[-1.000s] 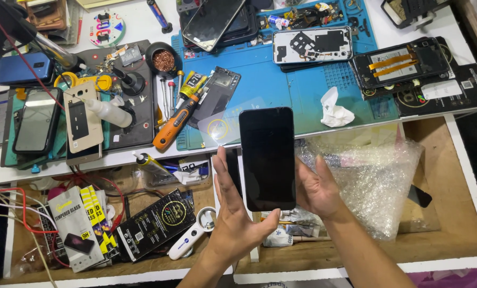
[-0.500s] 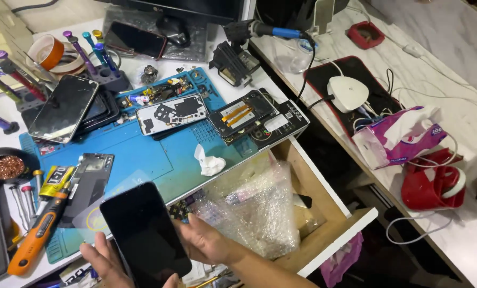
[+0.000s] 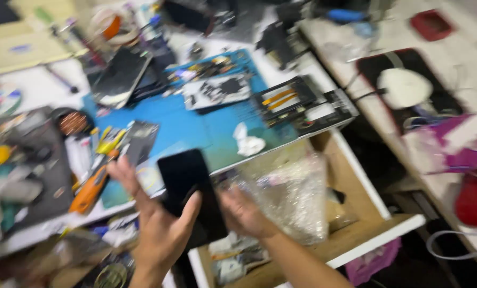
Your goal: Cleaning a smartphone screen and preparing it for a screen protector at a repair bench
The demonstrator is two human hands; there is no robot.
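Observation:
A black phone screen panel [image 3: 187, 184] stands nearly upright in front of me, glass side toward the camera. My left hand [image 3: 158, 224] grips it from the left and below, thumb laid across its face. My right hand [image 3: 243, 213] is at its right lower edge, fingers spread and near the panel; whether it grips is blurred. Both hands hover over the open wooden drawer [image 3: 366, 234] at the workbench's front edge. The whole picture is motion-blurred.
A blue repair mat [image 3: 185, 122] carries opened phones [image 3: 219, 90], a crumpled white tissue [image 3: 247, 143] and an orange screwdriver [image 3: 91, 189]. Clear bubble wrap [image 3: 294, 194] fills the drawer. To the right stand a side bench, a white round object [image 3: 404, 88] and a red bag [image 3: 476, 202].
The view swung right and then back left. The panel rose from lying low at the left to nearly upright at centre, with my left thumb now over its face.

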